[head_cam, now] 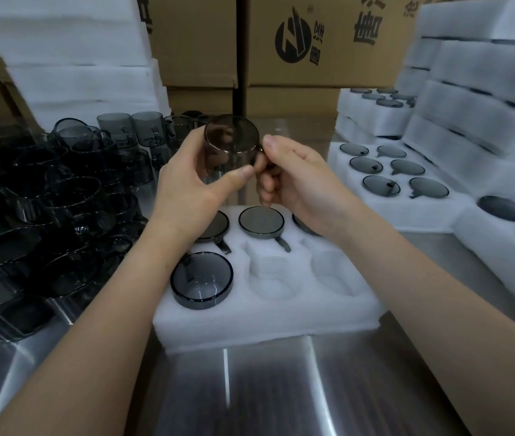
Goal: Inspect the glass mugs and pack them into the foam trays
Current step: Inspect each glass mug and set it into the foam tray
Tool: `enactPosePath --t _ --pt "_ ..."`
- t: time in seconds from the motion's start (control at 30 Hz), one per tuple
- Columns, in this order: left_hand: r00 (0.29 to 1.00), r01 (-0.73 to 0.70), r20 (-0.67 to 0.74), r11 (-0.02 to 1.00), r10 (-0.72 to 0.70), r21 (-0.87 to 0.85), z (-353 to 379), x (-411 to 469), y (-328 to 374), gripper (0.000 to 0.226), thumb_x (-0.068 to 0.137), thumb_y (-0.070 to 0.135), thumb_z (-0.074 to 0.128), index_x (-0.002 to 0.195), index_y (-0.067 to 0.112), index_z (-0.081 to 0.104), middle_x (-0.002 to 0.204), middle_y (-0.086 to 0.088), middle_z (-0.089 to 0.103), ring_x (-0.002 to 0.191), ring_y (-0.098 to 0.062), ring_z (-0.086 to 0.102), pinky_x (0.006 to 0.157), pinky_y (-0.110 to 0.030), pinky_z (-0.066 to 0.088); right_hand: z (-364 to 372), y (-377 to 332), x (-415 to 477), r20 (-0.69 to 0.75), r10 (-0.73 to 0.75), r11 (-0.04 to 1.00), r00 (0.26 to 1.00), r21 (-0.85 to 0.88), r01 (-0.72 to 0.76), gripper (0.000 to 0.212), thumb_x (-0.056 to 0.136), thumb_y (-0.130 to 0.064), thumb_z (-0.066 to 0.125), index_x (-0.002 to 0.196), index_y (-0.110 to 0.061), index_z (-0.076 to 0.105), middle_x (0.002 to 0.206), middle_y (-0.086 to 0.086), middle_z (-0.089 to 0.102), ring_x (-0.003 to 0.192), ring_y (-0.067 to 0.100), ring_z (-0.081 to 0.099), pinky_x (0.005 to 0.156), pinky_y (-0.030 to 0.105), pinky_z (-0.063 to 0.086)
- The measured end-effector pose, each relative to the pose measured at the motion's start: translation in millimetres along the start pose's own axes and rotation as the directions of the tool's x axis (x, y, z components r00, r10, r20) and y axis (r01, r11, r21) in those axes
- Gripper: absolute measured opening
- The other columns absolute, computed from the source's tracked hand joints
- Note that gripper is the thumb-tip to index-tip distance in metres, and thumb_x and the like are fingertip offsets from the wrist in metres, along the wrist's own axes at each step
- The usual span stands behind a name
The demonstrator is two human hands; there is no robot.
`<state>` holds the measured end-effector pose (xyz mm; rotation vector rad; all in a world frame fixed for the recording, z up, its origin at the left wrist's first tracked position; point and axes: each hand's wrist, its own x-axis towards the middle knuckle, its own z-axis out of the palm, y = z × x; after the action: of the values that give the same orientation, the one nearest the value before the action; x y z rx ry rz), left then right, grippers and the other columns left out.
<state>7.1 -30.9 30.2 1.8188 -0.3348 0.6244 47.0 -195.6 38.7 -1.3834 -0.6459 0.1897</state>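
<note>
Steel table (281, 398) up front with a foam tray (250, 328) on it, 2 front pockets free. From the left: pile of loose mugs (45, 215), left hand (187, 184) curled round a mug (231, 143) held above the tray, right hand (303, 184) pinching its handle side. Looks like inspection; next, lower it into a pocket. Packed trays (407, 209) right, boxes (328, 67) behind
</note>
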Motion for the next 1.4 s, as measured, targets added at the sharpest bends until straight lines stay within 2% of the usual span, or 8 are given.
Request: enactPosePath --t 0.3,0.47,0.67,0.83,1.03,1.17,1.3,1.4 --pt "0.987 0.162 0.038 0.962 -0.157 -0.219 -2.4 0.4 -1.5 0.053 0.091 0.047 0.049 0.115 0.003 0.065 0.109 -0.013 0.071 0.106 -0.021 0.067 0.098 -0.040 0.051 5.6 -4.6 -3.7 0.129 -0.107 0.992 0.986 0.085 0.097 0.023 0.100 -0.016 0.040 0.102 -0.011 0.063 0.064 0.000 0.054 0.057 0.016 0.049 0.059 0.028 0.045" --pt "0.982 0.186 0.063 0.943 -0.175 -0.277 -1.6 1.0 -0.7 0.051 0.093 0.053 0.040 0.109 0.016 0.070 0.099 -0.006 0.075 0.096 -0.018 0.071 0.075 -0.019 0.053 4.2 -3.9 -3.6 0.051 -0.135 0.991 0.990 -0.020 0.136 0.016 0.092 -0.015 0.057 0.097 -0.017 0.072 0.060 0.001 0.052 0.054 0.018 0.048 0.058 0.029 0.044" --pt "0.978 0.192 0.126 0.945 -0.164 -0.265 0.1 2.2 1.0 0.055 0.093 0.053 0.037 0.114 0.012 0.068 0.103 -0.012 0.073 0.097 -0.023 0.071 0.083 -0.029 0.055 6.5 -4.5 -3.2 0.003 -0.146 0.988 0.989 -0.049 0.146 0.017 0.092 -0.019 0.055 0.087 -0.019 0.071 0.061 -0.004 0.054 0.056 0.018 0.048 0.060 0.030 0.045" --pt "0.988 0.150 0.081 0.963 -0.135 -0.226 2.6 0.2 3.2 0.041 0.097 0.042 0.048 0.115 0.008 0.059 0.105 -0.008 0.069 0.090 -0.014 0.069 0.071 -0.015 0.049 4.9 -7.6 -1.3 0.069 -0.041 0.998 0.997 0.050 0.038 0.028 0.096 -0.029 0.044 0.076 -0.018 0.060 0.070 -0.010 0.055 0.062 0.012 0.046 0.063 0.024 0.040" --pt "0.993 0.074 0.105 0.991 -0.062 -0.115 1.0 -0.5 2.2 0.036 0.087 0.034 0.059 0.120 0.020 0.055 0.119 0.000 0.064 0.114 -0.014 0.060 0.101 -0.037 0.048 -3.0 -8.5 0.1 0.045 0.149 0.984 0.988 0.095 -0.152 0.041 0.097 -0.035 0.045 0.060 -0.021 0.053 0.059 -0.009 0.048 0.062 0.012 0.048 0.068 0.024 0.039" --pt "0.991 0.031 0.136 0.995 -0.019 -0.091 1.3 0.2 0.8 0.040 0.084 0.028 0.064 0.122 0.025 0.054 0.118 0.009 0.063 0.111 -0.005 0.060 0.099 -0.029 0.048 -1.5 -5.7 3.0 -0.023 0.182 0.974 0.983 0.143 -0.177 0.019 0.099 -0.031 0.046 0.103 -0.013 0.049 0.049 -0.010 0.042 0.059 0.009 0.043 0.064 0.023 0.040" --pt "0.995 0.001 0.103 0.995 0.010 -0.103 0.8 -0.2 -1.2 0.046 0.083 0.026 0.068 0.125 0.021 0.051 0.118 0.012 0.062 0.112 -0.005 0.061 0.097 -0.027 0.048 -1.3 -4.8 3.2 -0.061 0.167 0.974 0.984 0.163 -0.155 0.042 0.097 -0.041 0.051 0.063 -0.021 0.065 0.058 -0.006 0.051 0.057 0.013 0.048 0.063 0.024 0.045" --pt "0.997 -0.027 0.064 0.995 0.034 -0.099 0.3 -0.7 -1.9 0.045 0.083 0.025 0.070 0.122 0.023 0.047 0.116 0.014 0.060 0.112 -0.008 0.060 0.100 -0.037 0.048 -2.5 -6.3 2.6 -0.128 0.166 0.967 0.978 0.215 -0.136 0.047 0.101 -0.042 0.046 0.068 -0.021 0.073 0.066 0.000 0.054 0.055 0.014 0.054 0.061 0.026 0.049"
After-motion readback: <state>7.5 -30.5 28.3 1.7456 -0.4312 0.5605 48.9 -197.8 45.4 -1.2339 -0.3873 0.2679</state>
